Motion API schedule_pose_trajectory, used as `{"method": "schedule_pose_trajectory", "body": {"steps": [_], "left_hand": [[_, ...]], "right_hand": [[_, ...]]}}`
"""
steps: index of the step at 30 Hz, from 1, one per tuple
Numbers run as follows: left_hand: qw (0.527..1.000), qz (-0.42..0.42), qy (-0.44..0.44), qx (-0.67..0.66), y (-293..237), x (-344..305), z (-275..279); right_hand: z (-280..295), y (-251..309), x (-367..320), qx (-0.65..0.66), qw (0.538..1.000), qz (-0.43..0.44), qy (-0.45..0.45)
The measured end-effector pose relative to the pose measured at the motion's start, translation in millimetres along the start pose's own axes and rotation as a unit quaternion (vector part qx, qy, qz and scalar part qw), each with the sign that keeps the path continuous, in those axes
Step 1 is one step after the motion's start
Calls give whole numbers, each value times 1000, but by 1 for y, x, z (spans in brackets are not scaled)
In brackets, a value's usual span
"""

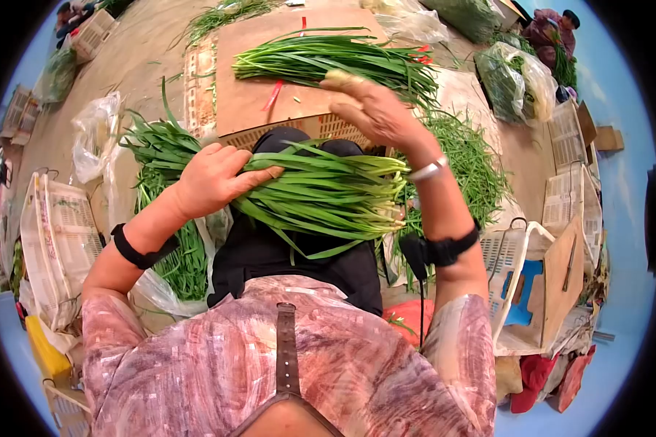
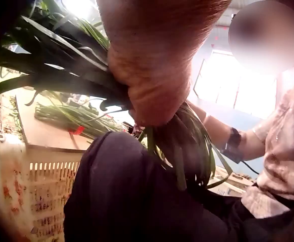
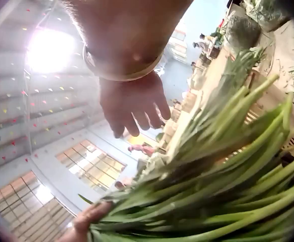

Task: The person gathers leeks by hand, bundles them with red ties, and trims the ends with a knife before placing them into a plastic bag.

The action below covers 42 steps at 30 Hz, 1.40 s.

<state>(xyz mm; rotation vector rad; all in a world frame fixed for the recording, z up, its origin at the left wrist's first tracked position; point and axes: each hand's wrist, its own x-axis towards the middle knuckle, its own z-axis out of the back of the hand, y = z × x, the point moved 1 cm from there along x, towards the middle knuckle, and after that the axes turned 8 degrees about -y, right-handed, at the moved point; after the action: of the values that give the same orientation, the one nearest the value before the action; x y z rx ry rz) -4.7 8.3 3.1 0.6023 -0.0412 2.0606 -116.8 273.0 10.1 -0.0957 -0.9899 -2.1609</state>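
From where I sit, I see a big work room with a bare floor, blue walls and bags of greens. In the middle, the left hand has its fingers wrapped around a bunch of long green leaves. The bunch lies across the lap of the black pants, pale ends to the right, leafy ends hanging past the left hand. I think it is held by the leaves so the pale ends stay free and in reach, and the lap takes the weight.

The right hand is up in the air, fingers straight and holding nothing; it looks blurry to me. I can't tell if the pale ends touch that arm.

Just past the knees is the near edge of a board, which sits on a crate like a low table. Another bunch lies on it, with a red strip under it, maybe for tying. A loose leaf pile is on the right side, and white crates stand to the left. I'd have the most room going up; down low, the knees and board edge crowd me.
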Motion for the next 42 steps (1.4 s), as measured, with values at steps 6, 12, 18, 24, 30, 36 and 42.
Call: {"method": "schedule_pose_trajectory", "body": {"steps": [6,12,18,24,30,36,42], "left_hand": [[996,-34,-71,35,-5,-14,4],[992,-51,-98,54,3,-5,21],[992,-55,-95,59,3,-8,25],[996,-48,-67,42,0,-12,29],[999,-2,-49,23,0,-25,23],[998,17,-48,34,5,-30,18],[999,-5,-28,28,13,-12,22]], "right_hand": [[-54,-41,-7,118,984,-70,117],[-54,-27,-3,188,941,-174,222],[-65,-31,-17,116,983,-14,144],[-86,-38,-20,-86,992,53,80],[-15,-24,-29,-175,974,96,-107],[84,-75,-108,-447,870,-206,-24],[48,-4,-85,-131,979,-159,-8]]}}
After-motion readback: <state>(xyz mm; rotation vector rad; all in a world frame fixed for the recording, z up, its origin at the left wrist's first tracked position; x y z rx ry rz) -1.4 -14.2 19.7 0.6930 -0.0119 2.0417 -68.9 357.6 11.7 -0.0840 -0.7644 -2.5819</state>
